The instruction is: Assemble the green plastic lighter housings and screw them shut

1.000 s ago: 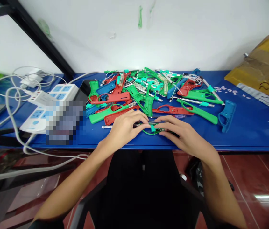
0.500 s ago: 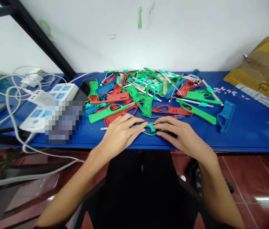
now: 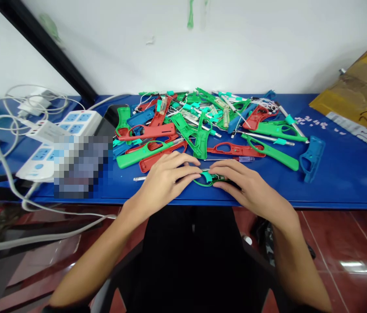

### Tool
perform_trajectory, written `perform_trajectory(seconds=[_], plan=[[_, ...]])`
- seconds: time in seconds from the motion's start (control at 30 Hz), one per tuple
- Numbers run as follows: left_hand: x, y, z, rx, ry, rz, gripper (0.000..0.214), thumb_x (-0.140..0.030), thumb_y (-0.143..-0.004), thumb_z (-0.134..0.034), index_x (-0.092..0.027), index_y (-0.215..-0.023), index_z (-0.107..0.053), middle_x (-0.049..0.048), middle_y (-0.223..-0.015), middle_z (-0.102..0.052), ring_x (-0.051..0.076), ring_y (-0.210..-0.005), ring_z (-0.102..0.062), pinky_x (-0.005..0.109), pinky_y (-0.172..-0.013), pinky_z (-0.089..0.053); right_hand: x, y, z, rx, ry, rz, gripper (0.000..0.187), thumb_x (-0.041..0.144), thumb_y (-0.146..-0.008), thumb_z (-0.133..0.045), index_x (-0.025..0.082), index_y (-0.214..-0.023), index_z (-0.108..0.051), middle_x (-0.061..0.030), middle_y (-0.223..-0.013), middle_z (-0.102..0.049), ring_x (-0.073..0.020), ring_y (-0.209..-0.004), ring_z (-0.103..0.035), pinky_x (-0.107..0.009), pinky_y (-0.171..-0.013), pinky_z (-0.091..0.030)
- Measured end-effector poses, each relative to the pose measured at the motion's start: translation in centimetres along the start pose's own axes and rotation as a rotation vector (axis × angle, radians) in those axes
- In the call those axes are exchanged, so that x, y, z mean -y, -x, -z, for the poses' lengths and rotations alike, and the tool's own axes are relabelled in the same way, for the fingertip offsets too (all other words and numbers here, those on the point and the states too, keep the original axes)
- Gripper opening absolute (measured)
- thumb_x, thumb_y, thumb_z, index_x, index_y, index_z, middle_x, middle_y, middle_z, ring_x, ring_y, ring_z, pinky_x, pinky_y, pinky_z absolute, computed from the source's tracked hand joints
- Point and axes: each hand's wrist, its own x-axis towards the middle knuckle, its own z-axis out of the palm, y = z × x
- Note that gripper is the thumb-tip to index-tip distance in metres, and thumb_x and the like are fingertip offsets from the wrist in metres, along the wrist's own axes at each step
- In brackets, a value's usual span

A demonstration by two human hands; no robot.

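At the front edge of the blue desk (image 3: 339, 182), we close our left hand (image 3: 166, 176) and right hand (image 3: 240, 182) from either side on a small green plastic piece (image 3: 206, 178) with a teal clip, pinching it between the fingertips while it rests on the desk surface. Behind the hands lies a heap of red, green and blue plastic handles (image 3: 203, 126); white power strips (image 3: 62, 134) with cables occupy the left end, a cardboard box (image 3: 362, 95) the right rear corner.

On the desk (image 3: 339, 182), a pile of handles (image 3: 203, 126) lies behind your hands; power strips (image 3: 56, 139) left, box (image 3: 362, 104) right.
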Motion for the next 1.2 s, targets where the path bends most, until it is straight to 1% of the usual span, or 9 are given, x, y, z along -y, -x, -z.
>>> perform_trajectory(seconds=[0.1, 0.17, 0.23, 0.37, 0.57, 0.73, 0.93, 1.03, 1.2], plan=[[-0.2, -0.7, -0.5, -0.009, -0.137, -0.032, 0.010, -0.026, -0.109, -0.072, -0.019, -0.108, -0.080, 0.0064, -0.125, -0.083, 0.025, -0.104, -0.071, 0.042, -0.093, -0.050, 0.0, 0.0, 0.0, -0.009, -0.012, -0.024, 0.028, 0.032, -0.113, -0.065, 0.027, -0.140, -0.067, -0.0112, -0.142, -0.073, -0.0287, -0.133, -0.072, -0.050, -0.117, -0.060], [-0.2, -1.0, -0.7, 0.009, -0.147, -0.039, 0.008, -0.026, -0.108, -0.073, -0.020, -0.107, -0.079, 0.0057, -0.127, -0.083, 0.025, -0.105, -0.071, 0.042, -0.094, -0.048, 0.0, 0.0, 0.1, -0.009, -0.017, -0.029, 0.026, 0.032, -0.112, -0.065, 0.027, -0.138, -0.067, -0.0111, -0.142, -0.074, -0.0286, -0.132, -0.073, -0.050, -0.116, -0.061], [-0.1, -1.0, -0.8, 0.011, -0.092, 0.001, 0.008, -0.027, -0.108, -0.073, -0.022, -0.105, -0.079, 0.0047, -0.127, -0.082, 0.024, -0.105, -0.071, 0.041, -0.094, -0.047, 0.0, 0.0, 0.1, -0.004, -0.023, -0.029, 0.025, 0.031, -0.112, -0.066, 0.026, -0.137, -0.067, -0.0113, -0.141, -0.074, -0.0281, -0.131, -0.073, -0.048, -0.115, -0.061], [0.2, -1.0, -1.0, 0.005, 0.048, 0.134, 0.012, -0.032, -0.106, -0.076, -0.023, -0.100, -0.081, 0.0044, -0.122, -0.079, 0.022, -0.103, -0.072, 0.040, -0.093, -0.047, -0.1, 0.0, 0.1, 0.006, -0.034, -0.025, 0.023, 0.030, -0.112, -0.066, 0.025, -0.135, -0.066, -0.0110, -0.139, -0.074, -0.0271, -0.129, -0.073, -0.046, -0.114, -0.060], [0.6, -1.6, -1.1, 0.030, 0.248, 0.229, 0.026, -0.043, -0.107, -0.073, -0.023, -0.095, -0.084, 0.0064, -0.111, -0.077, 0.023, -0.104, -0.074, 0.040, -0.093, -0.053, -0.3, 0.1, 0.0, 0.006, -0.039, -0.016, 0.021, 0.032, -0.113, -0.063, 0.025, -0.133, -0.065, -0.0105, -0.138, -0.073, -0.0267, -0.128, -0.072, -0.046, -0.113, -0.060], [0.7, -2.2, -0.9, 0.070, 0.301, 0.267, 0.031, -0.048, -0.107, -0.073, -0.023, -0.091, -0.084, 0.0050, -0.108, -0.078, 0.022, -0.099, -0.074, 0.039, -0.091, -0.053, -0.2, 0.0, 0.1, 0.001, -0.058, -0.020, 0.018, 0.031, -0.114, -0.063, 0.024, -0.130, -0.066, -0.0103, -0.137, -0.073, -0.0257, -0.128, -0.072, -0.044, -0.113, -0.060], [0.4, -2.7, -0.2, 0.135, 0.305, 0.349, 0.030, -0.047, -0.104, -0.077, -0.023, -0.088, -0.084, 0.0042, -0.104, -0.080, 0.020, -0.091, -0.073, 0.036, -0.086, -0.054, -0.1, -0.2, 0.1, -0.005, -0.084, -0.024, 0.018, 0.023, -0.116, -0.054, 0.024, -0.128, -0.067, -0.0114, -0.135, -0.075, -0.0255, -0.126, -0.073, -0.047, -0.113, -0.060], [0.4, -2.9, -0.2, 0.140, 0.340, 0.358, 0.031, -0.048, -0.103, -0.078, -0.023, -0.086, -0.084, 0.0044, -0.103, -0.080, 0.020, -0.090, -0.073, 0.035, -0.084, -0.056, -0.1, -0.2, 0.2, -0.006, -0.093, -0.031, 0.018, 0.024, -0.116, -0.053, 0.025, -0.127, -0.067, -0.0113, -0.135, -0.076, -0.0258, -0.126, -0.073, -0.048, -0.113, -0.060], [0.5, -3.0, -0.2, 0.116, 0.423, 0.393, 0.034, -0.053, -0.099, -0.082, -0.022, -0.084, -0.085, 0.0049, -0.099, -0.081, 0.020, -0.088, -0.075, 0.034, -0.082, -0.058, 0.1, -0.1, 0.4, -0.002, -0.108, -0.037, 0.018, 0.023, -0.115, -0.052, 0.025, -0.127, -0.066, -0.0110, -0.131, -0.076, -0.0252, -0.120, -0.074, -0.045, -0.108, -0.061]])
